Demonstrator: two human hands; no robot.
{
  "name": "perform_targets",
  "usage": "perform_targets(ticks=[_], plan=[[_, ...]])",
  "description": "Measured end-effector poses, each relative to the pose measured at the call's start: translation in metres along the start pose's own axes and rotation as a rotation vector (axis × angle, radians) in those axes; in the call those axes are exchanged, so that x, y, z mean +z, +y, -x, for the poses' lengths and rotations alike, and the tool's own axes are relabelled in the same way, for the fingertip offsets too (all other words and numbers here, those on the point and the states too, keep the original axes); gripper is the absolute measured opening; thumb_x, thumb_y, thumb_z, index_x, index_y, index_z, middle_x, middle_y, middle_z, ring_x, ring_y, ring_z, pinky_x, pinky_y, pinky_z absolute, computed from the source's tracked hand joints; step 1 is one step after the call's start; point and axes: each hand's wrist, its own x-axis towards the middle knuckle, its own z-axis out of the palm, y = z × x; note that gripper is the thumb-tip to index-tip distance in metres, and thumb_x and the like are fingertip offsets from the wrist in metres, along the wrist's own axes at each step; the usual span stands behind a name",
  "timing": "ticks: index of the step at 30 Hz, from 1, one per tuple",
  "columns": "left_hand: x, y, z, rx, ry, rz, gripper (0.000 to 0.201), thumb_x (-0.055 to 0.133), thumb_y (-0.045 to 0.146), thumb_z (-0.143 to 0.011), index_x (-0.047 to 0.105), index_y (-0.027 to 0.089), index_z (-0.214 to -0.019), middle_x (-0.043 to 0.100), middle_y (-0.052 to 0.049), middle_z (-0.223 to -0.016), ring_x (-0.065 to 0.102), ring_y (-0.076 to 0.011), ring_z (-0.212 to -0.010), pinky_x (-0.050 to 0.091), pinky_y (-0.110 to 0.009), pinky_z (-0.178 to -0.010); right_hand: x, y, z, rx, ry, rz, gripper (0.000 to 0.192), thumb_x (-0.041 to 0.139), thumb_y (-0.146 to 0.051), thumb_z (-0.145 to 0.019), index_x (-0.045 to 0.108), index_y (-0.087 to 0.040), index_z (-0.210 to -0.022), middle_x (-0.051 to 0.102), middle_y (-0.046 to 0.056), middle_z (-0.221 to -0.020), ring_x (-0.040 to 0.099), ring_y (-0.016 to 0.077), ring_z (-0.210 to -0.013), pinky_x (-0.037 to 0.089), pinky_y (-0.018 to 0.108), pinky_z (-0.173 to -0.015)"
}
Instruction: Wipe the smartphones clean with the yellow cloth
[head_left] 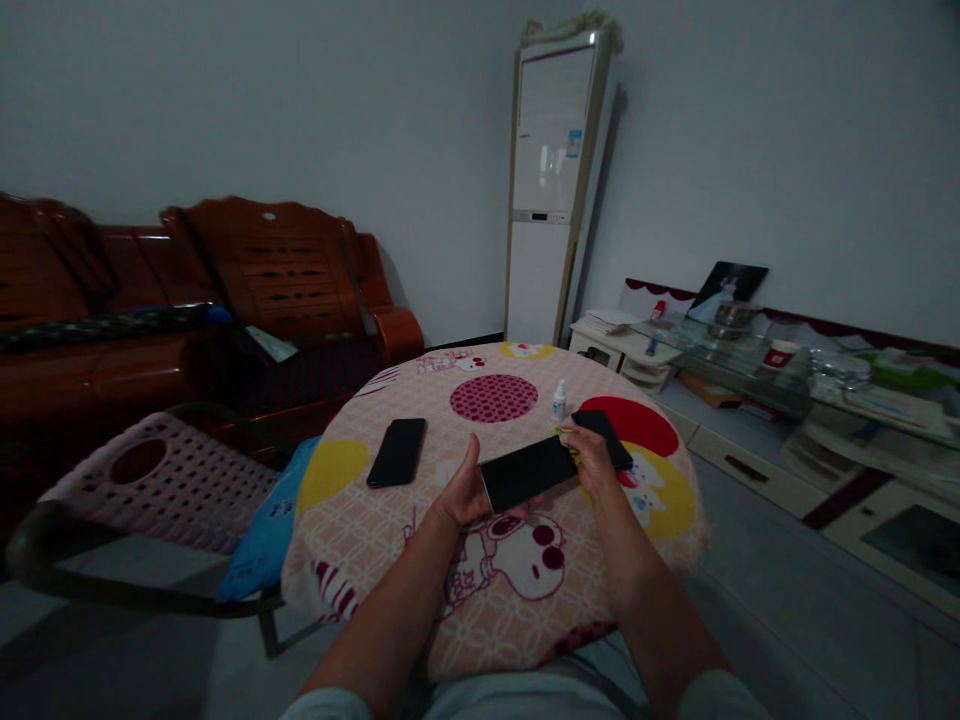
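Note:
My left hand grips the near end of a black phone, screen up, held just above the round table. My right hand pinches the phone's far right end. A second black phone lies flat on the table to the left. A third dark phone lies just behind my right hand. A small white bottle stands upright beyond it.
The table wears a cartoon-print cloth. A pink plastic chair with a blue cushion stands at the left, a red-brown wooden sofa behind. A tall white air conditioner fills the corner. A glass-topped low cabinet with clutter runs along the right wall.

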Motion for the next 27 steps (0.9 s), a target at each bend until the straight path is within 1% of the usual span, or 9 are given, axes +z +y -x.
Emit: perform_targets(ticks=[4, 6, 8, 10, 13, 17, 22, 25, 27], plan=[[0.006, -0.007, -0.004, -0.067, 0.009, -0.044, 0.08, 0.029, 0.068, -0.088, 0.041, 0.009, -0.14, 0.064, -0.024, -0.117, 0.063, -0.0373, -0.106, 0.05, -0.051, -0.084, 0.001, 0.001, 0.003, -0.011, -0.122, 0.08, 0.028, 0.077, -0.029, -0.053, 0.077, -0.017, -0.079, 0.072, 0.002, -0.067, 0.061, 0.0149, -0.058, 0.044, 0.025, -0.057], [0.006, -0.01, -0.006, -0.097, 0.013, -0.078, 0.069, 0.033, 0.061, -0.091, 0.042, 0.013, -0.14, 0.066, -0.021, -0.113, 0.065, -0.0348, -0.101, 0.051, -0.048, -0.082, 0.003, 0.004, 0.004, -0.022, -0.181, 0.147, 0.03, 0.076, -0.031, -0.056, 0.077, -0.017, -0.083, 0.073, 0.002, -0.07, 0.062, 0.0154, -0.06, 0.044, 0.025, -0.058], [0.003, -0.013, -0.008, -0.136, 0.036, -0.106, 0.063, 0.037, 0.056, -0.092, 0.043, 0.014, -0.139, 0.068, -0.019, -0.109, 0.068, -0.0328, -0.096, 0.052, -0.044, -0.078, 0.005, 0.007, 0.003, -0.054, -0.227, 0.219, 0.03, 0.075, -0.033, -0.06, 0.077, -0.018, -0.086, 0.074, 0.003, -0.075, 0.064, 0.0168, -0.065, 0.046, 0.026, -0.061], [-0.001, -0.015, -0.009, -0.171, 0.082, -0.112, 0.061, 0.04, 0.053, -0.092, 0.045, 0.011, -0.136, 0.07, -0.019, -0.104, 0.069, -0.0311, -0.091, 0.052, -0.041, -0.077, 0.006, 0.008, 0.003, -0.103, -0.244, 0.275, 0.029, 0.073, -0.034, -0.064, 0.077, -0.019, -0.089, 0.075, 0.004, -0.08, 0.065, 0.0183, -0.072, 0.047, 0.027, -0.066], [-0.007, -0.014, -0.01, -0.165, 0.152, -0.095, 0.062, 0.044, 0.051, -0.091, 0.046, 0.007, -0.134, 0.071, -0.019, -0.099, 0.07, -0.0296, -0.086, 0.051, -0.04, -0.077, 0.006, 0.008, 0.001, -0.159, -0.242, 0.308, 0.027, 0.071, -0.033, -0.067, 0.078, -0.02, -0.09, 0.076, 0.004, -0.086, 0.067, 0.0208, -0.08, 0.05, 0.03, -0.072], [-0.006, -0.009, -0.007, -0.177, 0.2, -0.086, 0.064, 0.046, 0.053, -0.089, 0.048, 0.005, -0.132, 0.071, -0.019, -0.096, 0.07, -0.0294, -0.081, 0.051, -0.04, -0.077, 0.003, 0.005, 0.0, -0.187, -0.266, 0.325, 0.026, 0.071, -0.033, -0.067, 0.078, -0.021, -0.089, 0.076, 0.005, -0.091, 0.068, 0.024, -0.088, 0.051, 0.034, -0.08], [-0.003, -0.004, -0.004, -0.14, 0.182, -0.093, 0.063, 0.045, 0.052, -0.09, 0.049, 0.004, -0.13, 0.071, -0.02, -0.094, 0.07, -0.0296, -0.081, 0.05, -0.041, -0.079, -0.004, 0.009, -0.003, -0.187, -0.262, 0.36, 0.025, 0.07, -0.032, -0.067, 0.078, -0.019, -0.087, 0.076, 0.006, -0.087, 0.069, 0.0246, -0.082, 0.053, 0.034, -0.075], [-0.003, -0.002, -0.004, -0.128, 0.214, -0.102, 0.063, 0.043, 0.052, -0.091, 0.05, 0.003, -0.128, 0.071, -0.02, -0.093, 0.07, -0.0289, -0.083, 0.05, -0.039, -0.079, -0.006, 0.012, -0.005, -0.211, -0.273, 0.404, 0.024, 0.068, -0.031, -0.07, 0.078, -0.019, -0.089, 0.076, 0.005, -0.087, 0.069, 0.0238, -0.08, 0.054, 0.033, -0.071], [-0.003, -0.002, -0.004, -0.148, 0.241, -0.105, 0.063, 0.042, 0.053, -0.091, 0.05, 0.003, -0.127, 0.071, -0.02, -0.092, 0.07, -0.0279, -0.079, 0.051, -0.038, -0.075, -0.004, 0.013, -0.005, -0.258, -0.285, 0.431, 0.024, 0.067, -0.031, -0.071, 0.078, -0.02, -0.089, 0.075, 0.005, -0.089, 0.069, 0.0234, -0.082, 0.053, 0.033, -0.074]])
